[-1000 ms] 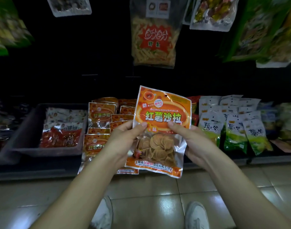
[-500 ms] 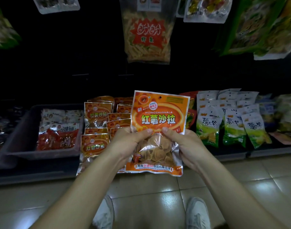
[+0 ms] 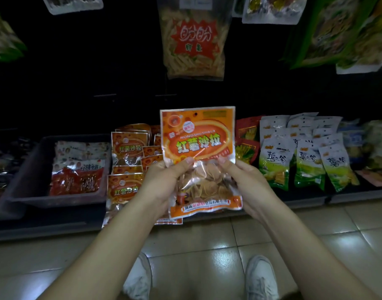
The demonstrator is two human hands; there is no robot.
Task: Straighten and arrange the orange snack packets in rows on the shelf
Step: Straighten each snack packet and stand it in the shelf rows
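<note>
Both hands, left hand (image 3: 164,182) and right hand (image 3: 248,182), pinch one orange packet (image 3: 197,137) upright in front of the shelf (image 3: 45,229), so I'd smooth it flat, then slot it squarely behind the other orange packets (image 3: 126,187) lying there.

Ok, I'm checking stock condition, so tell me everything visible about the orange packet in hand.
The orange packet is glossy plastic: orange printed top with green characters, clear lower window showing round chips, orange bottom strip. It is upright, facing the camera. The left hand and right hand grip its sides, thumbs in front.
</note>
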